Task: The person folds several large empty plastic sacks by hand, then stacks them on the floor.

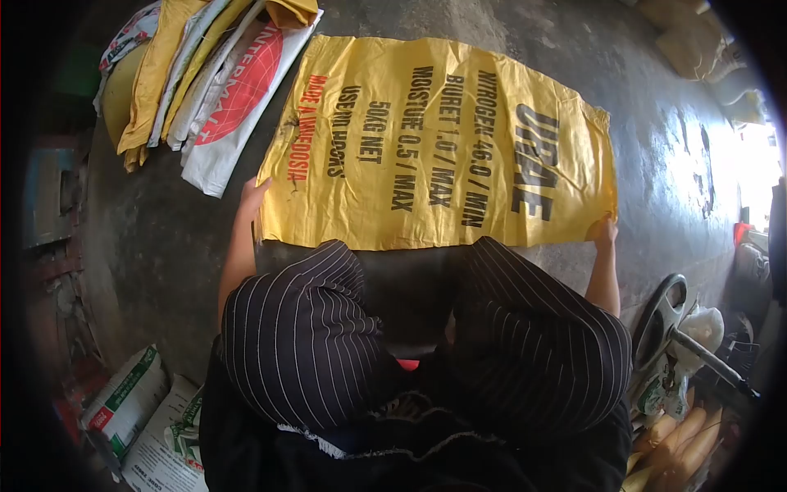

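Note:
A yellow woven sack (393,148) lies spread out in front of my knees, wrinkled, with black and red print running sideways across it. My left hand (255,195) grips its near left corner, the fingers partly hidden at the edge. At the near right corner my right hand (605,231) is closed on the same sack. The sack's left edge looks frayed and dirty. Both of my legs, in dark striped trousers, are bent just below the sack's near edge.
A pile of folded sacks (234,107), white and yellow, lies at the upper left. Filled bags (131,394) stand at the lower left. To the lower right are a steering wheel (661,320) and several corn cobs (684,439). Dark floor (656,164) surrounds the sack.

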### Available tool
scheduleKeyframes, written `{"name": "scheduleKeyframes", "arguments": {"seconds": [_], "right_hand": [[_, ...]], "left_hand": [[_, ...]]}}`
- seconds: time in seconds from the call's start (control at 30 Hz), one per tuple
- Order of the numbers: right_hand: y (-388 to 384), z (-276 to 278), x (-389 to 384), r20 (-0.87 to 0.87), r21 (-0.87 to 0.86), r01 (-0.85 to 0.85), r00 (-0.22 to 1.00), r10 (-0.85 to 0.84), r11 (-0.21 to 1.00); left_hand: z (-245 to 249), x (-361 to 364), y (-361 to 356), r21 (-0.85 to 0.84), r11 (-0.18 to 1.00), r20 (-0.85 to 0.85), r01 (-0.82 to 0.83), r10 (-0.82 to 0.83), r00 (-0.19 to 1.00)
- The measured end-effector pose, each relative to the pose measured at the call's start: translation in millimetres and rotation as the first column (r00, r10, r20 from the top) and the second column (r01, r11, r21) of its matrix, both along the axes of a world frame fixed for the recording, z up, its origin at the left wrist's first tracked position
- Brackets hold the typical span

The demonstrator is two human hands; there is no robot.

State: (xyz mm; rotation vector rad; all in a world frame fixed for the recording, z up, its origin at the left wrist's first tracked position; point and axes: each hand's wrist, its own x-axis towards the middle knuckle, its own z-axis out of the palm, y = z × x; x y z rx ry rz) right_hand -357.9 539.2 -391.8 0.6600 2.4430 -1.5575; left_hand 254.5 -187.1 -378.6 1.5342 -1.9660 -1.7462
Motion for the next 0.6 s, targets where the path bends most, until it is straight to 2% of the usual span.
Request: {"name": "scheduleKeyframes", "arguments": {"seconds": [0.03, 0.1, 0.13, 0.23, 0.3, 0.33, 0.37, 0.47, 0.53, 0.6], "right_hand": [[-4.7, 5.3, 11.9, 0.037, -0.068, -0.044, 0.998, 0.046, 0.997], [-23.9, 32.6, 38.9, 0.162, 0.017, -0.067, 0.985, 0.063, 0.998], [-30.2, 41.5, 47.8, 0.284, 0.097, -0.092, 0.957, 0.061, 0.991], [-32.7, 42.1, 55.1, 0.328, 0.068, -0.072, 0.943, 0.046, 0.995], [-34.2, 42.8, 54.6, 0.325, 0.062, -0.091, 0.943, 0.066, 0.994], [-34.6, 41.4, 51.7, 0.316, 0.064, -0.103, 0.946, 0.078, 0.993], [-35.0, 40.2, 48.9, 0.322, 0.056, -0.113, 0.943, 0.089, 0.992], [-18.4, 29.8, 25.1, 0.316, 0.039, -0.184, 0.935, 0.163, 0.982], [1.3, 16.9, 1.9, 0.457, 0.146, -0.378, 0.845, 0.277, 0.914], [-3.0, 15.1, 0.1, 0.447, 0.206, -0.362, 0.862, 0.241, 0.909]], "left_hand": [[0.7, -0.8, -0.6, -0.014, 1.000, -0.011, 0.011, -0.011, 1.000], [8.1, -2.5, -5.2, -0.022, 1.000, -0.053, 0.018, -0.019, 0.998], [14.1, -5.2, -10.0, -0.020, 0.999, 0.007, 0.031, -0.030, 1.000], [30.1, -12.9, -20.6, -0.090, 0.992, 0.130, 0.084, -0.072, 0.989], [28.4, -18.5, -31.3, -0.045, 0.998, 0.178, -0.050, 0.057, 0.982], [29.7, -24.0, -33.7, -0.006, 0.999, 0.145, -0.042, 0.042, 0.989], [28.7, -29.6, -32.0, -0.099, 0.993, 0.107, -0.071, 0.082, 0.991], [47.1, -49.1, -32.4, -0.089, 0.995, 0.129, -0.038, 0.049, 0.990], [56.4, -56.3, -36.8, -0.013, 1.000, 0.073, 0.008, -0.007, 0.997], [51.8, -58.3, -50.3, -0.033, 0.998, 0.075, 0.044, -0.042, 0.996]]}}
